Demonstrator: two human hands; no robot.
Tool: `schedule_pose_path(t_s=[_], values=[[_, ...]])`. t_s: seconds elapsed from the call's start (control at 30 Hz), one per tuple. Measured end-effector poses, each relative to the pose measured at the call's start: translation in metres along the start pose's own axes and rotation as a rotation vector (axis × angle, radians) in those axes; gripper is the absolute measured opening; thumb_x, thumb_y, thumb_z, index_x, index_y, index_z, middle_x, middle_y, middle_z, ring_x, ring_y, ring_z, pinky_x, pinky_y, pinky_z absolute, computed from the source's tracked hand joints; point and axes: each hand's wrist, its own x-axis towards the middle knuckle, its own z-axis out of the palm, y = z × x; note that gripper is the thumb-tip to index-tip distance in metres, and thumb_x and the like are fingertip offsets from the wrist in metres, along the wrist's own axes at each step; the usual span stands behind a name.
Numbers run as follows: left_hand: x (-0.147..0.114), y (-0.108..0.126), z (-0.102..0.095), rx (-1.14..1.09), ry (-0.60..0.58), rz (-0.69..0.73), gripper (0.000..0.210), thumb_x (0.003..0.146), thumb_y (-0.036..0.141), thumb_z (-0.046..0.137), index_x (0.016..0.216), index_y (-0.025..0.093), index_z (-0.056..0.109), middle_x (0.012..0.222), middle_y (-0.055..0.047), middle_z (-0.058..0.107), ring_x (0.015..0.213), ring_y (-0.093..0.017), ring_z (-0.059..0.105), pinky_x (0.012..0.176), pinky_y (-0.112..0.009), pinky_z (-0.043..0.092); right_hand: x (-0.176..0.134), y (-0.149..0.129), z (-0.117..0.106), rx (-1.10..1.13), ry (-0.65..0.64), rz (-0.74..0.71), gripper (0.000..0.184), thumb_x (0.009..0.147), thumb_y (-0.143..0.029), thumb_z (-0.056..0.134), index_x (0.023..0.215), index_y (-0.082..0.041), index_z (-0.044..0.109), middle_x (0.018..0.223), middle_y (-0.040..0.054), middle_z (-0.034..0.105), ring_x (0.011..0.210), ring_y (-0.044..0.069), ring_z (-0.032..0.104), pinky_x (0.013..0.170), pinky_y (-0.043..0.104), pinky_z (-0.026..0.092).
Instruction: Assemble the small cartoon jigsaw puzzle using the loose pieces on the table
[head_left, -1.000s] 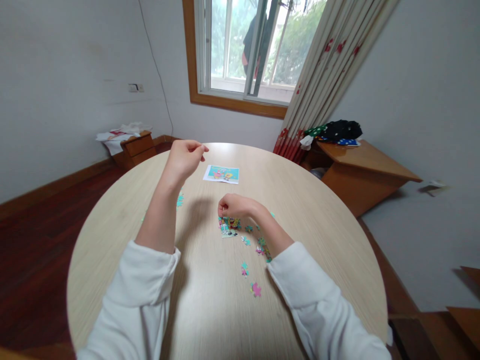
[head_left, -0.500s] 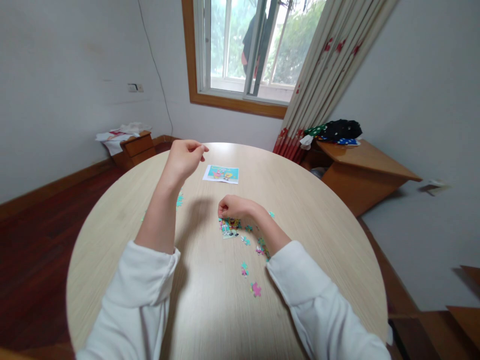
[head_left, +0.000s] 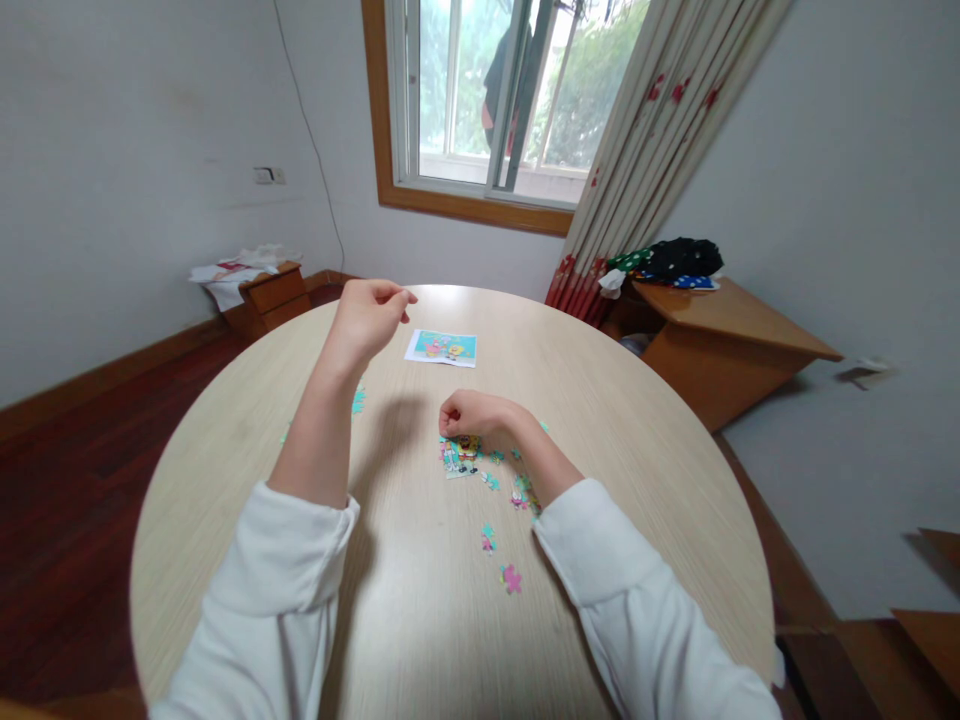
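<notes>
My right hand (head_left: pixel 466 412) is closed, its fingertips pressed down on a jigsaw piece at the upper left edge of a partly joined jigsaw puzzle (head_left: pixel 459 462). The fingers hide most of that piece. The joined part shows a yellow cartoon figure on a teal ground. To the left and farther off, my left hand (head_left: pixel 373 312) hangs above the table with its fingers loosely curled in, and nothing shows in it. A printed reference picture (head_left: pixel 442 348) lies flat just beyond both hands.
Loose jigsaw pieces (head_left: pixel 511 578) lie right of and below the joined part, some partly behind my right forearm. More teal pieces (head_left: pixel 358 400) lie beside my left forearm. The round wooden table (head_left: pixel 420 620) stands before a window, with a cabinet (head_left: pixel 739 330) at the right.
My right hand has shifted very slightly at the puzzle's upper edge, its fingers still pressed there. My left hand stays in place.
</notes>
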Motion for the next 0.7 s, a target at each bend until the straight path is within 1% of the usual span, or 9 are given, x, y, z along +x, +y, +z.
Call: schedule_pose_path(t_s=[0.33,0.43,0.7], values=[[0.0002,-0.0006,-0.0005,0.010,-0.013,0.003,0.019,0.072,0.018,0.053,0.072,0.012,0.071,0.056,-0.003,0.062,0.057,-0.013,0.054,0.058,-0.024,0.043,-0.0007,0.0005,-0.0001,0.039,0.003,-0.018,0.010,0.069,-0.008,0.059,0.074,-0.013,0.067,0.068,-0.0006,0.063,0.061,0.008,0.052,0.056,0.018,0.039],[0.0001,-0.0005,-0.0008,0.008,-0.014,0.006,0.019,0.072,0.018,0.053,0.072,0.012,0.071,0.056,-0.003,0.062,0.057,-0.013,0.054,0.057,-0.024,0.043,0.0001,0.0022,0.0008,0.058,0.003,-0.008,0.010,0.070,-0.009,0.059,0.075,-0.014,0.066,0.067,-0.0016,0.061,0.060,0.008,0.052,0.056,0.018,0.038],[-0.0008,0.0002,-0.0011,0.011,-0.015,0.009,0.019,0.072,0.018,0.053,0.071,0.012,0.071,0.056,-0.003,0.061,0.056,-0.013,0.053,0.057,-0.024,0.042,0.0005,0.0043,0.0013,0.091,0.000,-0.064,0.009,0.065,-0.009,0.060,0.072,-0.015,0.062,0.059,-0.0054,0.053,0.057,0.007,0.047,0.053,0.019,0.035]])
